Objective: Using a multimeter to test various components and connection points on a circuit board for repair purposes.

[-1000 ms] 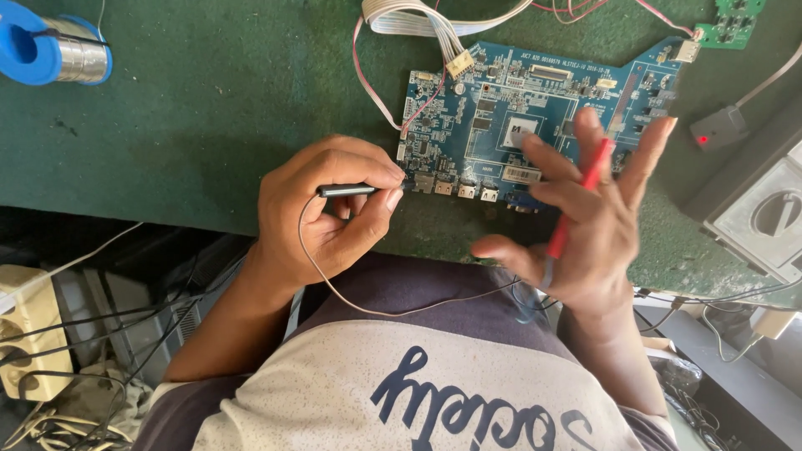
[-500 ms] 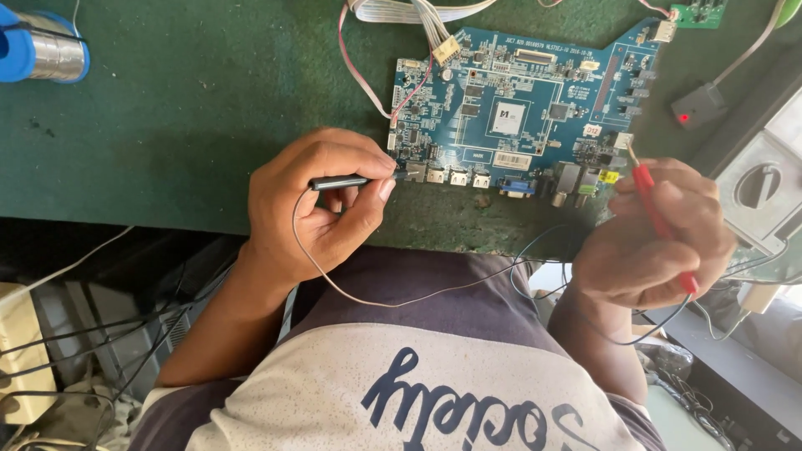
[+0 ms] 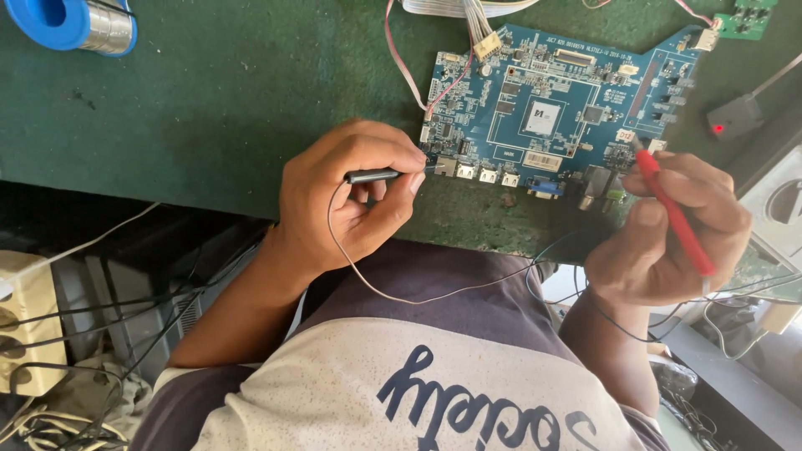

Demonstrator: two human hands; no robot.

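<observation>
Green mat [image 3: 209, 108] covers bench. Blue circuit board [image 3: 551, 108] lies flat at mat's near right part, ribbon cables plugged at far edge. Left hand [image 3: 342, 200] curled, fingers pinched on black probe [image 3: 376, 175], tip at board's near left edge. Right hand [image 3: 668, 230] closed around red probe [image 3: 672, 213], tip touching board's right side. Solder spool [image 3: 75, 23], blue-flanged, sits at far left corner, well apart.

1 head camera looks steeply down, close over the green bench [image 3: 209, 125].
</observation>
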